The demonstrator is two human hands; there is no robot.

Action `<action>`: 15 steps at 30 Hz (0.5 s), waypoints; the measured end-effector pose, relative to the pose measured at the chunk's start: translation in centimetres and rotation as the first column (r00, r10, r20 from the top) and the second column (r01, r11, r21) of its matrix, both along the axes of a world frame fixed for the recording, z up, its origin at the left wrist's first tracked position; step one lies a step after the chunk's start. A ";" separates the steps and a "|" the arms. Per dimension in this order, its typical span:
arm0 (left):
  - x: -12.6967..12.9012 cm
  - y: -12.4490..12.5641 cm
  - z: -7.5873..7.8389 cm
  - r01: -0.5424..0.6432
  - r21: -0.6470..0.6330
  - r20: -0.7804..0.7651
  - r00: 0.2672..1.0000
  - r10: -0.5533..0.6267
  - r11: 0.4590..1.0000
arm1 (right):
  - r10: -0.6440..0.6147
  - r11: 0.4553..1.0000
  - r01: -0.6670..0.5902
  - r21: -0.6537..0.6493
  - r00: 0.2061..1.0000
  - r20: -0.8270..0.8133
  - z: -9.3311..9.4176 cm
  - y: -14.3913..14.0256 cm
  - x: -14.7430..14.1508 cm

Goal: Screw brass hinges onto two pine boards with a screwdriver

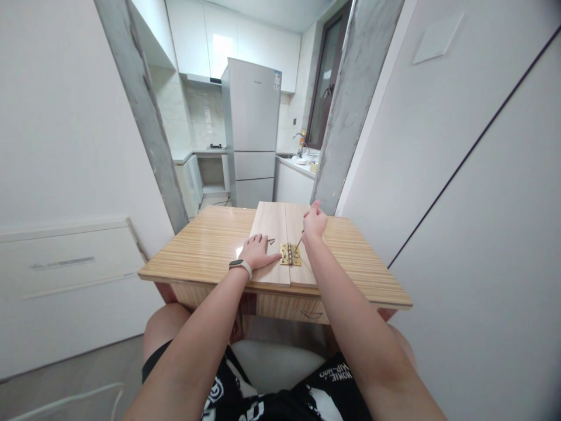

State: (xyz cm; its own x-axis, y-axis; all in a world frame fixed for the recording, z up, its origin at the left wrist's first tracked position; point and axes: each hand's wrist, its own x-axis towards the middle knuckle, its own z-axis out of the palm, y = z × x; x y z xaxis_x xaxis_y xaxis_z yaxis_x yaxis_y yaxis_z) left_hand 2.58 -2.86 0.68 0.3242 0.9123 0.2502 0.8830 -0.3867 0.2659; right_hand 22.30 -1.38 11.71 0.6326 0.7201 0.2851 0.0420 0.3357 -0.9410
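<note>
A brass hinge (290, 255) lies unfolded across the seam between two pale wooden boards, the left board (268, 217) and the right board (298, 213). My left hand (256, 252) rests flat on the left board, fingers spread, with the thumb at the hinge's left edge. Just past its fingertips are a few small screws (271, 241). My right hand (314, 222) is closed in a fist around a screwdriver (300, 240). The thin shaft slants down to the hinge's right leaf; the handle is hidden inside the fist. Whether the tip sits in a screw is too small to tell.
The boards lie on a wood-grain table (197, 248) with a drawer handle (312, 315) at its front. White panels stand close on both sides. Behind the table are a tall fridge (255, 111), a sink tap (300, 140) and kitchen cabinets (188, 35).
</note>
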 end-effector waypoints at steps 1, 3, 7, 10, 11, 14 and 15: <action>0.0 0.0 0.0 -0.001 0.002 0.001 1.000 0.001 1.000 | -0.107 0.994 0.107 -0.004 0.994 0.000 0.0 -0.1 -0.1; 0.0 0.0 -0.1 -0.003 0.004 0.003 1.000 0.003 1.000 | -0.257 0.966 0.257 -0.020 0.966 -0.001 -0.1 -0.2 -0.1; 0.1 -0.1 0.0 -0.004 -0.004 0.006 1.000 0.005 1.000 | -0.221 0.974 0.217 -0.072 0.973 -0.062 -0.1 0.0 0.1; 0.1 -0.1 0.0 -0.010 -0.006 0.007 1.000 0.010 1.000 | -0.004 0.999 -0.003 -0.050 0.990 -0.139 0.2 0.1 0.7; 0.1 -0.1 0.0 -0.010 -0.004 0.008 1.000 0.010 1.000 | 0.125 0.991 -0.130 -0.026 0.981 -0.148 0.3 0.0 0.9; 0.1 -0.1 0.0 -0.008 -0.001 0.009 1.000 0.008 1.000 | 0.514 0.857 -0.516 0.010 0.852 -0.099 0.5 -0.5 1.6; 0.1 -0.1 0.0 -0.007 -0.004 0.008 1.000 0.007 1.000 | 0.585 0.810 -0.587 0.006 0.807 -0.080 0.6 -0.6 1.7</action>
